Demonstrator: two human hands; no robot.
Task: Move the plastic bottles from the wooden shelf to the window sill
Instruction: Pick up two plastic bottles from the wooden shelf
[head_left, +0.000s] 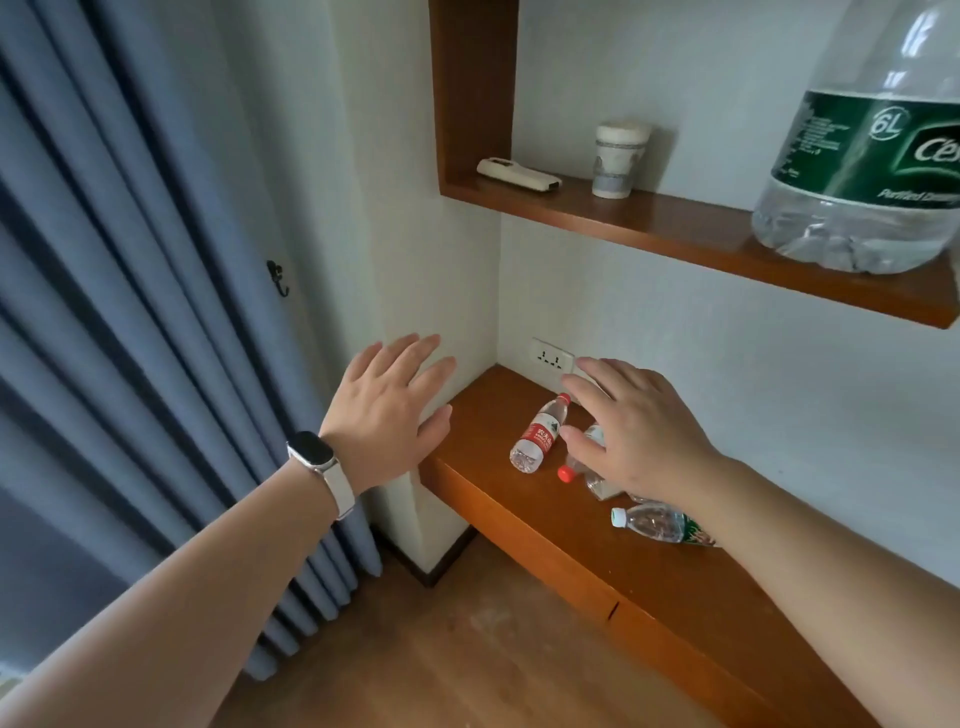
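Fingers (410, 353) of the left hand (387, 415) are spread straight and hold nothing, at frame centre beside the wall corner. Fingers (587, 397) of the right hand (641, 434), just right of centre, are likewise extended and unclenched above the bottles; whether they touch one cannot be told. Blue curtain (130, 312) fills the left of the frame. Clear jug (872, 156) with a green label stands at upper right on the upper shelf (675, 223). Lower shelf (519, 525) crosses the lower right and bears three small bottles, all lying on their sides: red-label bottle (540, 434) just left of the right hand, red-cap bottle (597, 486) partly hidden beneath that hand, and white-cap bottle (654, 522) under the right wrist. Cup (618, 158) and remote (517, 174) rest on the upper shelf, top centre. Socket (553, 356) sits on the wall above the lower shelf. Watch (317, 454) circles the left wrist. Hook (278, 278) hangs on the wall, centre left.
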